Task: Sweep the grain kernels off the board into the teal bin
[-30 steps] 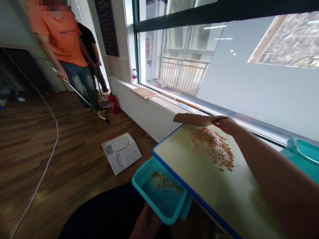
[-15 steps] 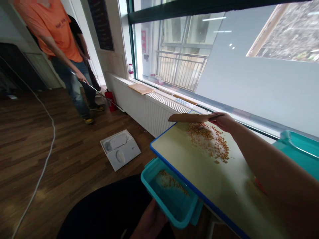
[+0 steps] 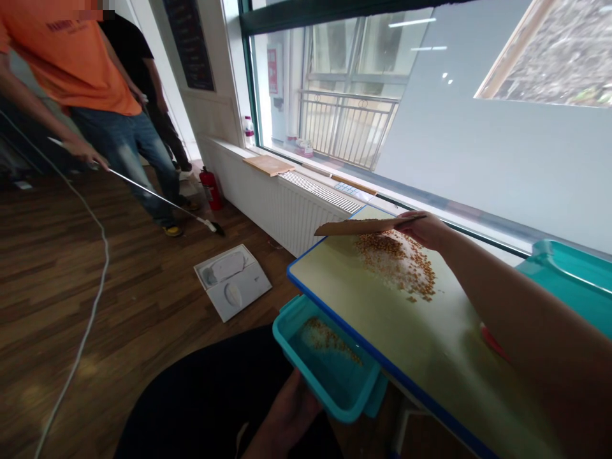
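Observation:
My right hand (image 3: 423, 229) reaches across the pale table (image 3: 411, 344) and grips a flat brown cardboard piece (image 3: 356, 226) standing on edge behind a pile of yellow kernels mixed with white grains (image 3: 399, 264). My left hand (image 3: 289, 414) holds a teal plastic bin (image 3: 329, 363) below the table's blue near edge; the bin has some kernels in it. Only the back of that hand shows, under the bin's near wall.
A person in an orange shirt (image 3: 71, 57) moves a long-handled tool (image 3: 157, 201) over the wooden floor, another person behind. A white tray (image 3: 232, 284) and a cable (image 3: 90, 299) lie on the floor. A second teal bin (image 3: 568, 284) sits at the table's right. A radiator (image 3: 282, 210) runs under the window.
My right hand has drawn the cardboard piece slightly nearer, against the pile. The bin has shifted a little right under the table edge. The person in orange has stepped left with the tool.

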A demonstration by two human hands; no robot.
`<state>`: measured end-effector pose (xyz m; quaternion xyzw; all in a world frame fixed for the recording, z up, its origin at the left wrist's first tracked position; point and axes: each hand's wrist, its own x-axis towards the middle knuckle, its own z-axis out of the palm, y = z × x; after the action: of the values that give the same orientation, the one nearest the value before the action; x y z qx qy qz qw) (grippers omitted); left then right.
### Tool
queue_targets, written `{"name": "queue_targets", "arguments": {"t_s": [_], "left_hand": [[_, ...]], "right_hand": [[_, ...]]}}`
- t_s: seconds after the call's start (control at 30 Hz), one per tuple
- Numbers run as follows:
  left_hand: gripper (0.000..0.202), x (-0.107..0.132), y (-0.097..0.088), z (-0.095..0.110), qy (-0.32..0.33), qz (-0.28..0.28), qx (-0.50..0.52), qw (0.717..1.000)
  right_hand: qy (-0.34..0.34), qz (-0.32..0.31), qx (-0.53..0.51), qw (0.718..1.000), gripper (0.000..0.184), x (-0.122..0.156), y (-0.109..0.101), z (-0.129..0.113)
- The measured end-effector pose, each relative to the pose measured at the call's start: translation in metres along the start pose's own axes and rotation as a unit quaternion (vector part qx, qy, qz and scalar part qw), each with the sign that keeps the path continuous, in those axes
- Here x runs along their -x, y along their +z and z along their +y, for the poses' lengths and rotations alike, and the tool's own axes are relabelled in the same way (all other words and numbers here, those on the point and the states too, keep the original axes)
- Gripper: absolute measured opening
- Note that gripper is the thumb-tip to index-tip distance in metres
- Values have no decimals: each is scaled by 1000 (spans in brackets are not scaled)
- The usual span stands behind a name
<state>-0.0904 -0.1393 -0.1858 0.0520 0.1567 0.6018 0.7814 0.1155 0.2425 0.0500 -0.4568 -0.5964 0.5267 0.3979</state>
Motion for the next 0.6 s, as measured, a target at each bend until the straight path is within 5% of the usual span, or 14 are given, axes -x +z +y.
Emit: {"name": "queue_targets", "arguments": {"t_s": [0.6], "left_hand": [[43,2,-1,2,14,11,-2,1000]], "right_hand": [[5,-44,7,999,22,19,12,-4]]}}
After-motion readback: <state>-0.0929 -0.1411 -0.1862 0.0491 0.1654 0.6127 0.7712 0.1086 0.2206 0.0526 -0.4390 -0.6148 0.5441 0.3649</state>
